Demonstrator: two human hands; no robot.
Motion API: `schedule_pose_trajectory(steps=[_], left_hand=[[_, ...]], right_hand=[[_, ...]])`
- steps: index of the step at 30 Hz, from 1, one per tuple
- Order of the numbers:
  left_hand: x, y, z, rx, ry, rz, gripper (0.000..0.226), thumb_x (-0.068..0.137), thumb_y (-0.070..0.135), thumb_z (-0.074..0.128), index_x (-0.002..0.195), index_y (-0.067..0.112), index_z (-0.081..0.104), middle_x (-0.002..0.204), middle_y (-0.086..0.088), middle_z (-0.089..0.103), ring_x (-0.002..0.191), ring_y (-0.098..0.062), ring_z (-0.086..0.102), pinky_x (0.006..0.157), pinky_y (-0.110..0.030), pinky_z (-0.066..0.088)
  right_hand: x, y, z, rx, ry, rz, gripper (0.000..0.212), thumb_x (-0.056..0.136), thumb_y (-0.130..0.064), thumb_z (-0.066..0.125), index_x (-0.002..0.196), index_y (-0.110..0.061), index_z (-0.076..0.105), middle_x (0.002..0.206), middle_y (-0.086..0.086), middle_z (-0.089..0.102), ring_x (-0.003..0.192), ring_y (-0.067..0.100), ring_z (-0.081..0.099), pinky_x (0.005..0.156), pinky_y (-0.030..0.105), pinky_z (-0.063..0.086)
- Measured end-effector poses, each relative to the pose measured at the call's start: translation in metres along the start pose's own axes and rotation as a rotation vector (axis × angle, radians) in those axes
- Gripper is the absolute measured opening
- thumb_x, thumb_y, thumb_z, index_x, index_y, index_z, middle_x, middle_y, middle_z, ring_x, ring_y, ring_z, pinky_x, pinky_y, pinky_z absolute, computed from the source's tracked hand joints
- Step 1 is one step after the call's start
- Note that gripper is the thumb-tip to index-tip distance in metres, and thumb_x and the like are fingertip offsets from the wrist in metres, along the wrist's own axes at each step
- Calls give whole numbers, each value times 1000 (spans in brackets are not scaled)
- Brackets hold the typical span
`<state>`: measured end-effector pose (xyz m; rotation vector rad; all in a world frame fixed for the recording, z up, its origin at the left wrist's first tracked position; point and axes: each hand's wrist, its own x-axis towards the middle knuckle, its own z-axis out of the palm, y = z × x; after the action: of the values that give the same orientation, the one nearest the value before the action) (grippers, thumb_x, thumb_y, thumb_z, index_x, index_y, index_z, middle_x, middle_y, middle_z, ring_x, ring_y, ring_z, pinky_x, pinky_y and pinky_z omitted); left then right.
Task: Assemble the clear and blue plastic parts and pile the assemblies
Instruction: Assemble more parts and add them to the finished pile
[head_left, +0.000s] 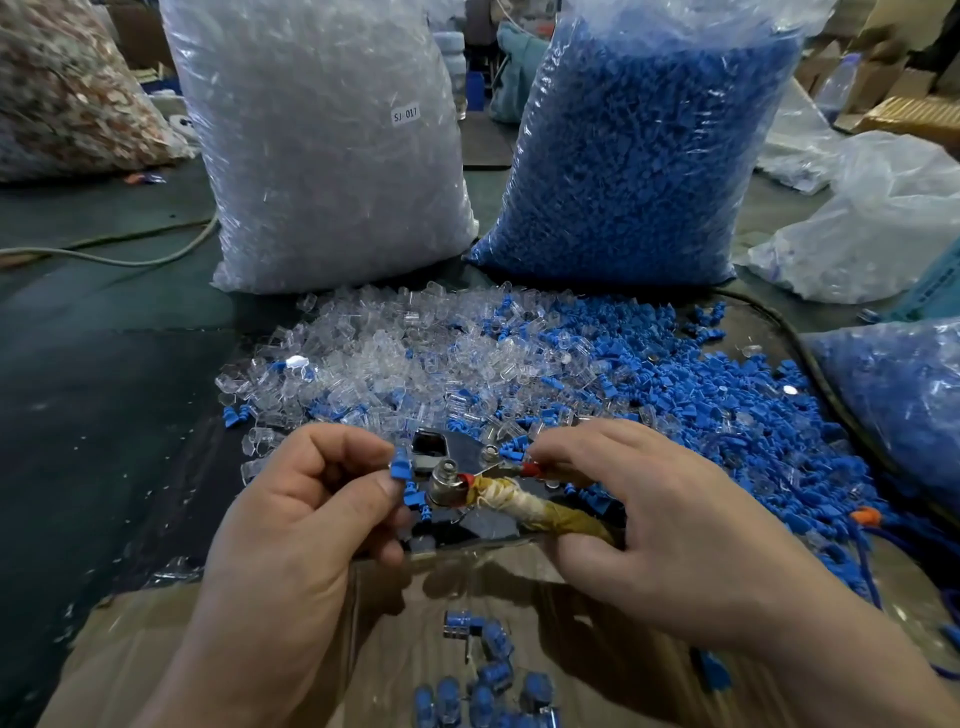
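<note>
Landmark for all positions: the metal fixture (441, 467) at the centre of the dark table (104, 415), a plate with a rectangular opening and a round metal knob.

My left hand (291, 499) is at the left side of the fixture. Thumb and forefinger pinch one blue part (401, 470), held just beside the knob; I cannot tell whether it touches the metal. The other fingers are curled in under the palm.

My right hand (639, 519) is at the right side of the fixture. It grips the taped handle (540, 506) that runs out from the knob, thumb beneath and fingers over the top. The fingertips reach a thin rod with a red sleeve (531, 470) just behind the handle. The two hands are apart, with the knob between them.

Directly beyond the fixture lies a loose heap of clear parts (405, 353). Beyond and to its right lies a heap of blue parts (675, 379). The two heaps mix where they meet.

Further beyond the fixture stand two full plastic bags, upright: the bag of clear parts (322, 156), labelled SJ 017, on the left, and the bag of blue parts (644, 156) on the right.

On the near side of the fixture, below my hands, finished assemblies (488, 670) lie in a small pile on cardboard (156, 649).

Far left of the fixture a pale cable (130, 254) crosses the table.
</note>
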<state>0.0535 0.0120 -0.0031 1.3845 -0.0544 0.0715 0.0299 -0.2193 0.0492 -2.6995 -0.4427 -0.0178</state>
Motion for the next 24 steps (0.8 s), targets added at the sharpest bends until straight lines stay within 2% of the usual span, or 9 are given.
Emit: schedule_pose_trajectory(steps=[5,9,13,17,20,24], left_hand=[[-1,3,3,-37,-3,-6,17,68,15,66,80,25,73,71,-5,67,57,-14,63,45,-21,50],[-1,3,1,-20,-4,2,16,70,15,67,81,24,73,74,-6,69,58,-14,65,45,-21,50],[0,0,-1,12,-22,10,16,73,14,68,84,25,72,75,-8,69,60,-15,65,47,-21,51],[-1,1,-2,-4,-46,13,14,78,13,75,86,24,73,78,-10,69,62,-16,66,48,-22,52],[-2,3,-2,-22,-50,25,14,75,16,77,85,24,73,79,-9,70,63,-16,66,48,-22,52],[-2,5,-1,-18,-50,31,20,75,6,76,83,25,73,77,-7,71,61,-15,66,47,-22,51]], right_hand=[[2,-2,2,5,-20,-4,62,70,-62,40,131,-49,39,118,-33,45,113,-9,39,98,19,39],[1,-3,1,72,25,0,57,70,-62,41,126,-55,35,117,-37,45,115,-13,38,92,12,36],[1,-3,3,38,-8,-23,59,71,-63,39,129,-55,30,119,-39,42,117,-15,33,89,8,33],[1,-2,3,24,-7,-25,63,71,-61,39,133,-52,32,119,-37,42,116,-13,35,89,9,33],[2,-3,4,16,-18,-28,64,71,-61,38,134,-52,30,120,-38,40,116,-13,34,89,8,31],[2,-4,6,14,-16,-28,64,72,-61,38,134,-52,30,120,-37,42,114,-11,36,89,8,31]])
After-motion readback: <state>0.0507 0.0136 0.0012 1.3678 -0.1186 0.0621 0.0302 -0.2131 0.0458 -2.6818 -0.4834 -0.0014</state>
